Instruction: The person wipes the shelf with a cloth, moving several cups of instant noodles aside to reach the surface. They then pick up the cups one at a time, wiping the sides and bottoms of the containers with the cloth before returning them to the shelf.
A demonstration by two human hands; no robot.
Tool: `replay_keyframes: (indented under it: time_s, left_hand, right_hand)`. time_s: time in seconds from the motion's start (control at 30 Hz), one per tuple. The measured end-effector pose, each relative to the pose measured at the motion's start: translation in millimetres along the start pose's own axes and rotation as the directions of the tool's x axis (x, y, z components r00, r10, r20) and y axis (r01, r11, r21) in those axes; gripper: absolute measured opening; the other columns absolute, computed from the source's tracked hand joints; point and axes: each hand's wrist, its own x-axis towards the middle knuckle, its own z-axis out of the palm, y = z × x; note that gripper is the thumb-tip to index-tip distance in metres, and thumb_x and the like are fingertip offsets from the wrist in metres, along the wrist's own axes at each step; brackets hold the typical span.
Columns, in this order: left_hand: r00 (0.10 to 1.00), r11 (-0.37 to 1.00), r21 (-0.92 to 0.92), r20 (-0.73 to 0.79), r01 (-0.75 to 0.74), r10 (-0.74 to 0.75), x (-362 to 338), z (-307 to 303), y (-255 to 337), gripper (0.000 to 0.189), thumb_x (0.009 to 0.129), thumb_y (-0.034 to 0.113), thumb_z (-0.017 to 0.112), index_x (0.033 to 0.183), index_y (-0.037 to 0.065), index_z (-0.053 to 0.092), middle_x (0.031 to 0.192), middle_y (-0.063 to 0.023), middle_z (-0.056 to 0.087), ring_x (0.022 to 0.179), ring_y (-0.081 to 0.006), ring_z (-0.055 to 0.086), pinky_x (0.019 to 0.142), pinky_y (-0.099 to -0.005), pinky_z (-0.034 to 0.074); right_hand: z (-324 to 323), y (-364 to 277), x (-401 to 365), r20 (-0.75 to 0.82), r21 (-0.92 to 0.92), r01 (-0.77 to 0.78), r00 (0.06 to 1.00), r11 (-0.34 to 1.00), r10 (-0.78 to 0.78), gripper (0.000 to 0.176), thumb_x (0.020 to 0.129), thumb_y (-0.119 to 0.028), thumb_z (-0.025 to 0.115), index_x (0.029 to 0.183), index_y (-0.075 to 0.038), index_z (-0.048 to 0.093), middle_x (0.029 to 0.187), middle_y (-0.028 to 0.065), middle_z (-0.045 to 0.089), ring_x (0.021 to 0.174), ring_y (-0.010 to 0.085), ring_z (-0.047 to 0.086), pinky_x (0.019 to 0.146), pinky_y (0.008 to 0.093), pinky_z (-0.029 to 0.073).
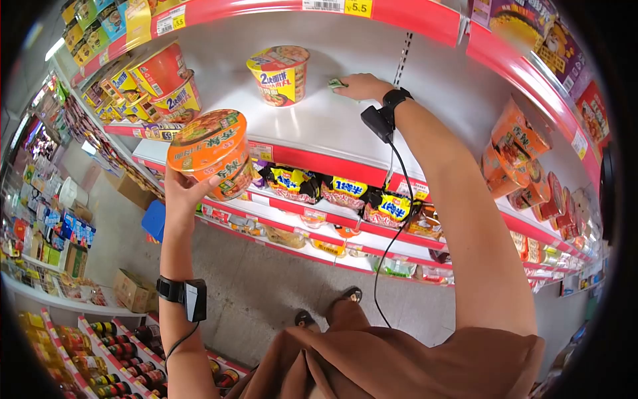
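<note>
My left hand [186,198] is wrapped round an orange tub of instant noodles [211,149], held tilted in front of the shelf edge. Deeper in, my right hand [364,87] rests on the white shelf [319,126], its fingers closed on a small green cloth [337,84]. Left of that hand, apart from it, a yellow and red noodle tub [279,74] stands upright on the same shelf. Part of the cloth is hidden under my fingers.
Stacked noodle tubs [176,90] stand at the left, and more orange tubs [512,159] at the right. Black and yellow noodle packets [345,189] fill the shelf below. A black cable [407,226] hangs from my right wrist. Cardboard boxes [133,289] sit on the floor.
</note>
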Motion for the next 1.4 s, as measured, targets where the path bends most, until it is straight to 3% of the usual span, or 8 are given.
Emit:
replay_keyframes:
  time_s: [0.1, 0.43, 0.5, 0.6, 0.67, 0.8, 0.97, 1.4]
  left_hand:
    - [1.0, 0.999, -0.023, -0.007, 0.022, -0.022, -11, -6, -2, 0.071, 0.07, 0.01, 0.082, 0.129, 0.003, 0.043, 0.118, -0.0089, 0.059, 0.109, -0.0192, 0.058, 0.095, -0.0336, 0.047]
    - [0.999, 0.995, -0.089, -0.011, 0.044, -0.045, -61, -47, -27, 0.068, 0.072, 0.011, 0.081, 0.128, 0.002, 0.044, 0.118, -0.0081, 0.059, 0.108, -0.0173, 0.057, 0.097, -0.034, 0.042]
    - [0.998, 0.991, -0.119, -0.022, 0.06, -0.063, -71, -55, -29, 0.066, 0.073, 0.011, 0.08, 0.128, 0.002, 0.045, 0.118, -0.0082, 0.059, 0.107, -0.0172, 0.057, 0.097, -0.0338, 0.041]
    - [0.997, 0.984, -0.161, 0.026, 0.072, -0.069, -83, -67, -34, 0.067, 0.072, 0.011, 0.08, 0.128, 0.002, 0.045, 0.119, -0.0087, 0.059, 0.109, -0.0181, 0.057, 0.097, -0.0346, 0.042]
    - [0.997, 0.98, -0.186, 0.024, 0.076, -0.072, -89, -68, -31, 0.068, 0.072, 0.011, 0.081, 0.129, 0.002, 0.044, 0.119, -0.0088, 0.059, 0.11, -0.0186, 0.057, 0.097, -0.0351, 0.043]
    - [0.992, 0.968, -0.219, 0.019, 0.124, -0.122, -103, -74, -31, 0.075, 0.069, 0.013, 0.083, 0.131, 0.003, 0.042, 0.119, -0.0085, 0.059, 0.111, -0.0194, 0.057, 0.097, -0.0363, 0.045]
    - [0.979, 0.958, -0.222, -0.045, 0.182, -0.197, -133, -97, -36, 0.078, 0.067, 0.014, 0.085, 0.131, 0.005, 0.043, 0.12, -0.0067, 0.058, 0.112, -0.018, 0.056, 0.096, -0.0355, 0.045]
    - [0.927, 0.936, -0.197, -0.185, 0.292, -0.327, -172, -149, -51, 0.085, 0.064, 0.016, 0.087, 0.134, 0.005, 0.041, 0.122, -0.008, 0.057, 0.113, -0.0195, 0.056, 0.099, -0.036, 0.043]
  right_hand:
    - [13, -10, -17, -0.135, -0.103, 0.011, 0.99, 0.995, -0.025, 0.053, 0.085, -0.054, 0.051, 0.119, -0.015, 0.061, 0.113, 0.0156, 0.065, 0.105, 0.0373, 0.061, 0.091, 0.0456, 0.048]
    - [18, -133, -113, -0.1, -0.059, 0.168, 0.98, 0.984, -0.173, 0.046, 0.086, -0.052, 0.05, 0.119, -0.022, 0.062, 0.118, 0.0116, 0.063, 0.105, 0.0345, 0.062, 0.088, 0.0457, 0.05]
    - [20, -149, -126, -0.047, -0.057, 0.154, 0.987, 0.986, -0.157, 0.046, 0.089, -0.049, 0.049, 0.121, -0.018, 0.061, 0.121, 0.0134, 0.06, 0.108, 0.0348, 0.06, 0.09, 0.0455, 0.048]
    - [30, -151, -126, -0.114, -0.056, 0.151, 0.981, 0.987, -0.157, 0.048, 0.092, -0.047, 0.045, 0.121, -0.013, 0.06, 0.122, 0.0157, 0.058, 0.112, 0.0361, 0.057, 0.094, 0.0452, 0.046]
    - [22, -156, -121, -0.028, -0.039, 0.123, 0.992, 0.992, -0.124, 0.049, 0.095, -0.045, 0.039, 0.122, -0.009, 0.058, 0.124, 0.0192, 0.055, 0.115, 0.0375, 0.054, 0.097, 0.0457, 0.043]
    - [31, -140, -89, -0.002, -0.129, 0.189, 0.982, 0.974, -0.19, 0.048, 0.099, -0.043, 0.033, 0.13, -0.011, 0.05, 0.128, 0.0168, 0.052, 0.115, 0.0344, 0.054, 0.096, 0.0459, 0.043]
    - [44, -98, -34, -0.064, -0.184, 0.174, 0.98, 0.967, -0.188, 0.044, 0.098, -0.036, 0.033, 0.118, -0.004, 0.057, 0.122, 0.0223, 0.055, 0.114, 0.0374, 0.054, 0.098, 0.0467, 0.042]
    - [25, -64, 7, -0.114, -0.09, 0.028, 0.993, 0.996, -0.038, 0.043, 0.095, -0.031, 0.037, 0.125, -0.005, 0.051, 0.126, 0.0207, 0.055, 0.115, 0.0371, 0.054, 0.097, 0.0443, 0.043]
